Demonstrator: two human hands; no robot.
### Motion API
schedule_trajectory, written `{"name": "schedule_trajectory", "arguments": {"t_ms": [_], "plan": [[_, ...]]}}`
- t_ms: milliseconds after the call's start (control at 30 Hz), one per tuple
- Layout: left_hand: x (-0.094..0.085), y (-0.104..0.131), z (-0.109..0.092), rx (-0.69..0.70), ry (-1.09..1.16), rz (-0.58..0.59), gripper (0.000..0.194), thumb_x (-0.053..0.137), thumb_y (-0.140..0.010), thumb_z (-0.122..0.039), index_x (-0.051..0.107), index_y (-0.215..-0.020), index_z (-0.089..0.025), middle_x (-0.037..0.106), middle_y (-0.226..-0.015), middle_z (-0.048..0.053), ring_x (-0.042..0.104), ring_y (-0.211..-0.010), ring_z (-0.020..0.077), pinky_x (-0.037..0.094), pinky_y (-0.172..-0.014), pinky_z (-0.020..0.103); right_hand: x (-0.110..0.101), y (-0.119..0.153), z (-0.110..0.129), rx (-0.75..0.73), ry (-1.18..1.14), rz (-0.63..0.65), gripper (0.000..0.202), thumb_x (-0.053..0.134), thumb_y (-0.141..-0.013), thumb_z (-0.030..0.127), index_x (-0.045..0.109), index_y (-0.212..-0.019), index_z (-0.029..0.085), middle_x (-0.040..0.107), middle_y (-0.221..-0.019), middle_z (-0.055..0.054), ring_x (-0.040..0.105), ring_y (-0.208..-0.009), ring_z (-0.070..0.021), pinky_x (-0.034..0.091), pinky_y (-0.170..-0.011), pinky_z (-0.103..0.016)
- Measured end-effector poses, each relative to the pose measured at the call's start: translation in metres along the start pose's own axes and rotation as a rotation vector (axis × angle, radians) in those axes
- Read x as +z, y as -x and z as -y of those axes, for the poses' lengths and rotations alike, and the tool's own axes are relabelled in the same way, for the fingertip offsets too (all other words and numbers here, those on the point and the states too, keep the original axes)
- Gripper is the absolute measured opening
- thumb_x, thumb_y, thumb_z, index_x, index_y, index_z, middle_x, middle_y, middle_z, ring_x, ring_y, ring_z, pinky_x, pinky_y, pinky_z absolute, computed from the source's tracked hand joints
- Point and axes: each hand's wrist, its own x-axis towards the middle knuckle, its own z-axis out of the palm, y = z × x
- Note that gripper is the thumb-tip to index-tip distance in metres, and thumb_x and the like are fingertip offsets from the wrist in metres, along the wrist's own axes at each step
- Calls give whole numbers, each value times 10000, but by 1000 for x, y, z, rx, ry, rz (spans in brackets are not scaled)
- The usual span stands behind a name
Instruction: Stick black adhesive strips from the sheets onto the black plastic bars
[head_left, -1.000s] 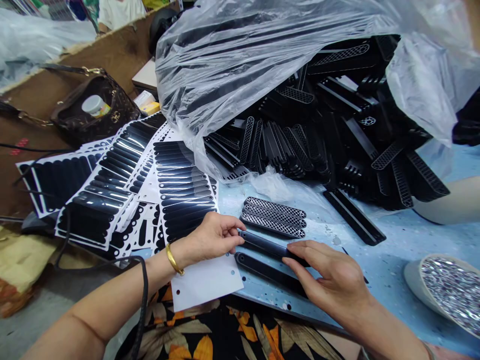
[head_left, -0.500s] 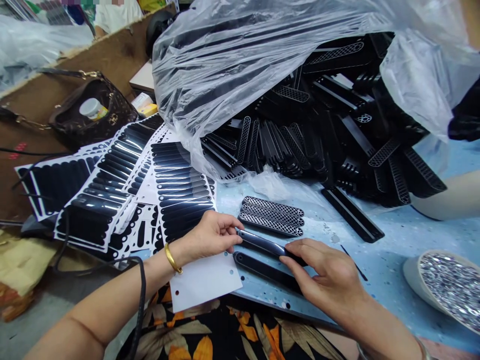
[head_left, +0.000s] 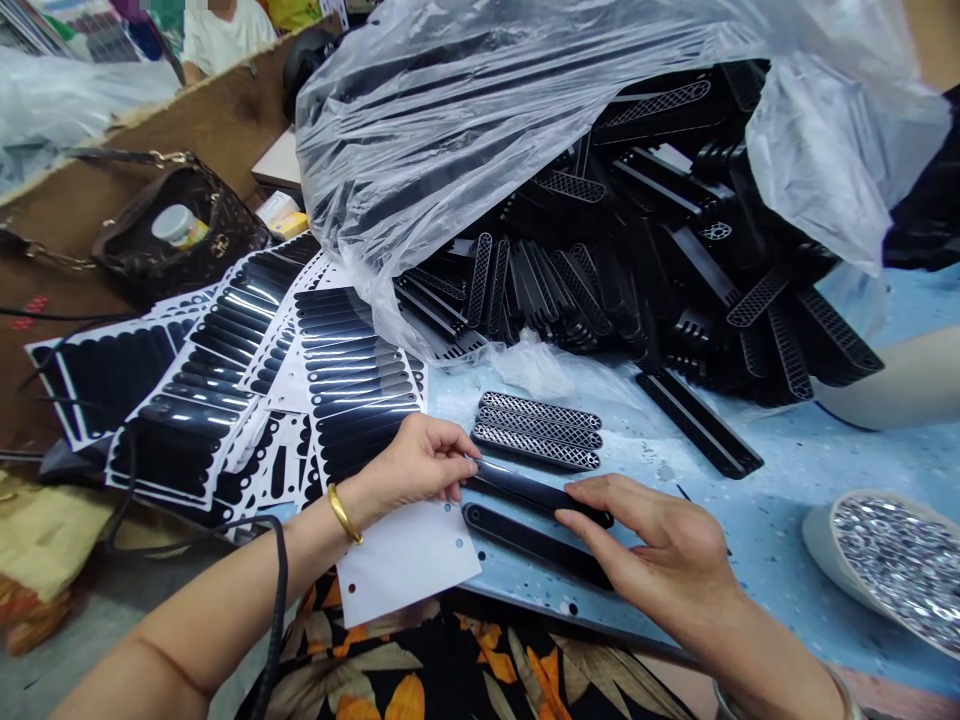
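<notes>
A slim black strip (head_left: 525, 487) spans the gap between my two hands. My left hand (head_left: 429, 460) pinches its left end between thumb and fingers. Near the strip's right end, my right hand (head_left: 651, 530) grips it by the edges with thumb and fingers. Just below lies another black bar (head_left: 525, 540) on the blue table, its right end close to my right hand. Several black bars with a silver lattice pattern (head_left: 538, 430) lie side by side above the held strip. A white sheet with holes (head_left: 405, 565) is under my left wrist.
Black parts (head_left: 600, 290) spill from a clear plastic bag (head_left: 465, 110). Sheets of black strips (head_left: 360, 370) lie at the left, near a brown handbag (head_left: 187, 225). A bowl of shiny pieces (head_left: 892, 570) stands at the right. A person in white (head_left: 229, 35) is at the back.
My right hand has shifted slightly along the strip, and more of its dark right end shows. The strip's bright reflection has faded. The whole view has moved a little.
</notes>
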Motion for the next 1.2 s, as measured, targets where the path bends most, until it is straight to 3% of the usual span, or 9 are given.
{"name": "schedule_trajectory", "arguments": {"t_ms": [300, 533, 900, 1200], "plan": [[3, 3, -12, -54, -20, -33, 52, 615, -710, -61, 658, -725, -86, 567, -416, -31, 563, -381, 76, 416, -375, 119, -3, -1, 7, -43, 50, -69, 121, 599, -891, 208, 711, -845, 216, 763, -777, -47, 725, -664, -192, 606, -641, -301], [2, 2, -8, -41, 19, -36, 65, 602, -686, -77, 661, -707, -97, 567, -424, -31, 562, -377, 72, 401, -371, 112, 4, 5, -7, 32, -39, 8, 150, 598, -887, 248, 738, -845, 212, 767, -762, -34, 731, -660, -184, 617, -620, -282], [5, 1, -3, 37, -71, -29, 134, 700, -705, -198, 666, -794, -104, 532, -450, -65, 522, -352, 60, 386, -353, 119, 4, 4, -8, 67, -73, 20, 161, 599, -878, 254, 743, -821, 212, 763, -743, -39, 724, -639, -182, 615, -618, -282], [11, 1, -5, 40, -141, -100, 163, 622, -778, -212, 629, -643, -122, 507, -453, -58, 500, -345, 47, 357, -344, 116, 4, 6, -7, 90, -138, 15, 167, 615, -883, 278, 749, -818, 204, 763, -739, -45, 723, -628, -177, 614, -593, -272]]}}
